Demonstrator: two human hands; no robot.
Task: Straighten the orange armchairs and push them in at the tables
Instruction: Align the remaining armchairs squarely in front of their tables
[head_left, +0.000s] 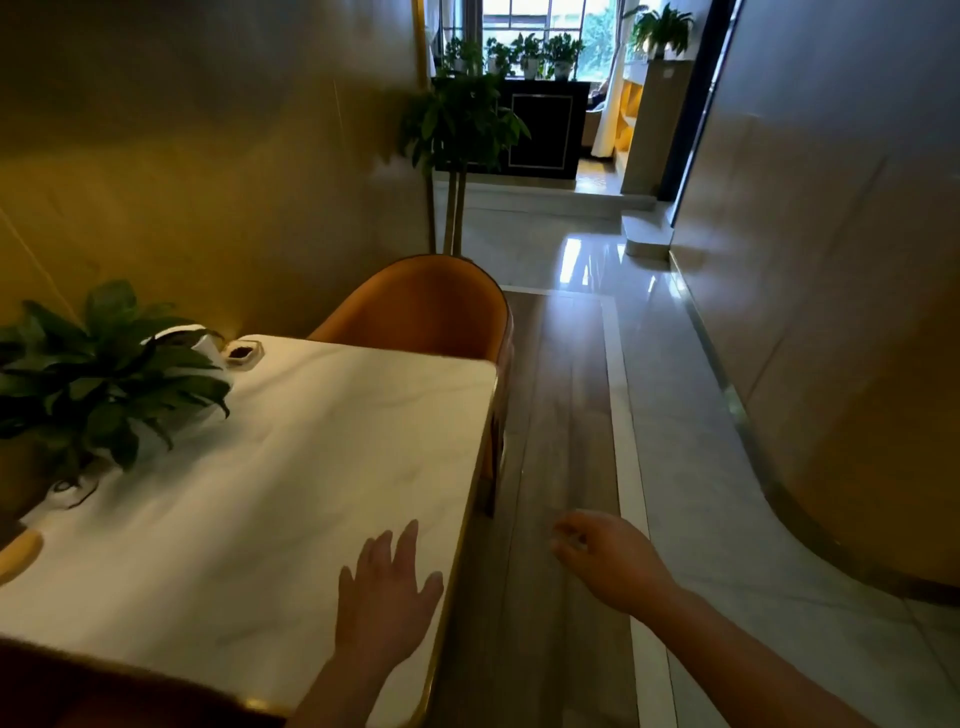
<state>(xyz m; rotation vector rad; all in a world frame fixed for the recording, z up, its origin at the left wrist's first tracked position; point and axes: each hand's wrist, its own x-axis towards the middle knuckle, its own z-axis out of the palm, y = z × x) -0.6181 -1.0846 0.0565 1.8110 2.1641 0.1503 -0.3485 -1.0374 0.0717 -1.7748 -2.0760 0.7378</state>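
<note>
An orange armchair (431, 309) stands at the far end of a white marble table (291, 467), its seat tucked under the tabletop and its curved back facing the aisle. My left hand (387, 587) hovers flat over the near right corner of the table, fingers spread, holding nothing. Out over the floor to the right of the table, my right hand (605, 561) has its fingers loosely curled and holds nothing. A dark orange-brown edge (78, 686) at the bottom left may be another armchair's back; I cannot tell.
A potted plant (88, 384) and a small dish (241, 353) sit on the table's left side. A tall plant (457, 135) stands behind the armchair. An aisle (571, 415) runs right of the table, bounded by a curved wall (831, 312). A step up (545, 205) lies far ahead.
</note>
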